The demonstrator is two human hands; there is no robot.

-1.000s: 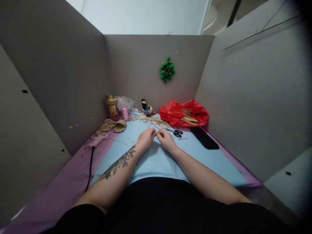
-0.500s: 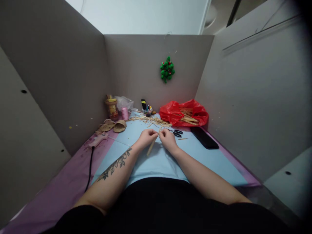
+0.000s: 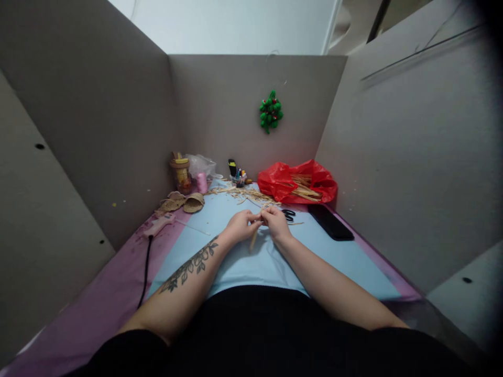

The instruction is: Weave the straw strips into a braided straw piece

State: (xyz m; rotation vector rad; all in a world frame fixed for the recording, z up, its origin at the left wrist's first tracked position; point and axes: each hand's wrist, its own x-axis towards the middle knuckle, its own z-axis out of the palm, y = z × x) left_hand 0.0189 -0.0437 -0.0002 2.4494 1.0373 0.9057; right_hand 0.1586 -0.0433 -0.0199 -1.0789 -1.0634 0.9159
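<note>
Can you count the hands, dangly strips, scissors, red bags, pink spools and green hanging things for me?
Hands: 2 (left hand, right hand)
Dangling strip: 1
Scissors: 1 pair
Red bag: 1
Pink spool: 1
Green hanging thing: 1
Total: 7

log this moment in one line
left hand, right hand: fingertips close together | below fingertips: narrow tan straw strip | beside right hand: black looped scissor handles

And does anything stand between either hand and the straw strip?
Nothing visible does: the left hand and right hand meet at the straw strip, its end hanging below. The scissors lie past the right hand, not between.
</note>
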